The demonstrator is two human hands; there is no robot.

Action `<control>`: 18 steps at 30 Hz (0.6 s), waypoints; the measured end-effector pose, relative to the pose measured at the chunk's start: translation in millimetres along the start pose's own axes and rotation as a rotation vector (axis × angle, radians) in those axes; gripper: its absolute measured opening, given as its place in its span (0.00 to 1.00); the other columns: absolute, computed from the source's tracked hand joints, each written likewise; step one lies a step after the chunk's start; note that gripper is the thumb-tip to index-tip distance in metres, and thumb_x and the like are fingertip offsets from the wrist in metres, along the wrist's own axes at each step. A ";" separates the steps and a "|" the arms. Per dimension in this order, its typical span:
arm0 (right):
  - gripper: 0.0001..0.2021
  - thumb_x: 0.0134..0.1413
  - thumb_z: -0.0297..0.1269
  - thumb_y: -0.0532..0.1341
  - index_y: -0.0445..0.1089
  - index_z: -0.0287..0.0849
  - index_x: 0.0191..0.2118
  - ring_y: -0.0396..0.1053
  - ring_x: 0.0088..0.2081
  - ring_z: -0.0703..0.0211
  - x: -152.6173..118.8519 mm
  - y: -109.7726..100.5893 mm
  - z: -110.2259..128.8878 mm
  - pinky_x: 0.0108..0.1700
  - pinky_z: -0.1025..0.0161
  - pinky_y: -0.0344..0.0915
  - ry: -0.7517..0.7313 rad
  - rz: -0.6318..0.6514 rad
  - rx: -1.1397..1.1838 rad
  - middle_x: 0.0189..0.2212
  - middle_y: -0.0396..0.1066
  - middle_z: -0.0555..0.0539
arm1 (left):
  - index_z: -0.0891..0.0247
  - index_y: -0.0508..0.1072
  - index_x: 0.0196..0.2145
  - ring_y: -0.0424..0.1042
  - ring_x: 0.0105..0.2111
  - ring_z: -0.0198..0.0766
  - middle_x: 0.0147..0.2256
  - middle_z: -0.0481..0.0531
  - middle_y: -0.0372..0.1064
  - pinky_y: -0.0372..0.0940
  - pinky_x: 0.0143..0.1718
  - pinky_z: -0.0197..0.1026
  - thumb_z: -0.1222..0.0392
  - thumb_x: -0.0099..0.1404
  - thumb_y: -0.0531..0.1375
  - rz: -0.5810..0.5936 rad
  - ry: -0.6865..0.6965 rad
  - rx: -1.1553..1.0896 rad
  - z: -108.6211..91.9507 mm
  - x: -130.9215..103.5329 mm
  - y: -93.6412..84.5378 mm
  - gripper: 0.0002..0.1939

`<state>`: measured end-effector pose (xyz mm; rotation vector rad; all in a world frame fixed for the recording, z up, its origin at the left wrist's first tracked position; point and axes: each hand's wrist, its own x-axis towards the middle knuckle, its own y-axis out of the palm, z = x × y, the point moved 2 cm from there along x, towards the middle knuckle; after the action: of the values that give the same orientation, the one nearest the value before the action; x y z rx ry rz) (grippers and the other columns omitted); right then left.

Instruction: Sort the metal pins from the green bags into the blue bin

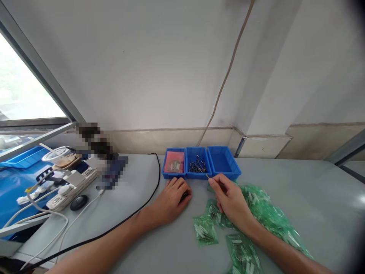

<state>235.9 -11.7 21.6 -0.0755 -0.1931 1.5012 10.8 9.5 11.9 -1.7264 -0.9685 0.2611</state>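
Observation:
My left hand [175, 198] rests on the table, its fingers curled round small dark metal parts [184, 196] that show beside the thumb. Thumb and fingertips of my right hand [232, 201] pinch a thin brass-coloured pin [207, 176] at the front of the middle blue bin [199, 176]. Loose dark metal pins [197, 166] lie in that bin. To its left, a blue bin [173, 176] holds a pink bag [174, 161] with small parts inside. Under and beside my right hand are green plastic bags [205, 230] of slim metal parts.
A third blue bin [224, 163] stands at the right of the row. More green bags [273, 217] spread rightward. A black cable [137, 210] crosses the table at left, near a computer mouse [79, 203], a power strip [71, 192] and white cords. Behind rises a wall [159, 76].

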 end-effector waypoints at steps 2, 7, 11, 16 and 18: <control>0.26 0.63 0.64 0.62 0.60 0.48 0.29 0.49 0.14 0.67 3.1 1.1 -1.2 0.14 0.68 0.50 0.097 -0.002 0.138 0.18 0.50 0.60 | 0.60 0.68 0.43 0.64 0.45 0.44 0.45 0.51 0.68 0.61 0.47 0.46 0.63 0.78 0.58 -0.001 0.000 0.001 -0.4 -0.1 -0.9 0.02; 0.26 0.61 0.65 0.64 0.61 0.47 0.30 0.50 0.15 0.68 6.8 0.5 2.3 0.15 0.70 0.50 0.115 0.020 0.222 0.16 0.54 0.61 | 0.60 0.68 0.44 0.64 0.45 0.44 0.45 0.51 0.68 0.61 0.47 0.46 0.63 0.78 0.58 0.001 -0.001 0.003 -0.6 -0.1 -1.0 0.02; 0.23 0.61 0.61 0.66 0.66 0.46 0.33 0.53 0.17 0.67 7.7 0.4 1.5 0.16 0.70 0.52 0.096 0.054 0.242 0.19 0.58 0.59 | 0.59 0.68 0.44 0.65 0.44 0.44 0.44 0.51 0.68 0.62 0.47 0.46 0.62 0.79 0.57 -0.011 0.004 0.013 -0.1 0.1 -0.1 0.02; 0.21 0.60 0.60 0.67 0.69 0.46 0.36 0.55 0.18 0.67 9.4 2.0 -0.3 0.16 0.69 0.52 0.114 0.042 0.269 0.23 0.60 0.57 | 0.60 0.69 0.43 0.65 0.44 0.44 0.44 0.52 0.68 0.62 0.47 0.46 0.61 0.79 0.57 -0.016 0.008 0.022 -1.4 0.7 -1.4 0.03; 0.21 0.61 0.60 0.67 0.70 0.45 0.37 0.56 0.17 0.68 10.0 2.7 -0.1 0.16 0.70 0.51 0.124 0.045 0.263 0.25 0.62 0.57 | 0.60 0.68 0.43 0.65 0.44 0.44 0.44 0.52 0.68 0.62 0.47 0.46 0.61 0.79 0.57 -0.013 0.008 0.018 -2.3 0.9 -2.1 0.03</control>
<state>233.8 -1.5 21.8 0.0388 0.1066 1.5495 11.8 8.7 15.0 -1.7028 -0.9683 0.2533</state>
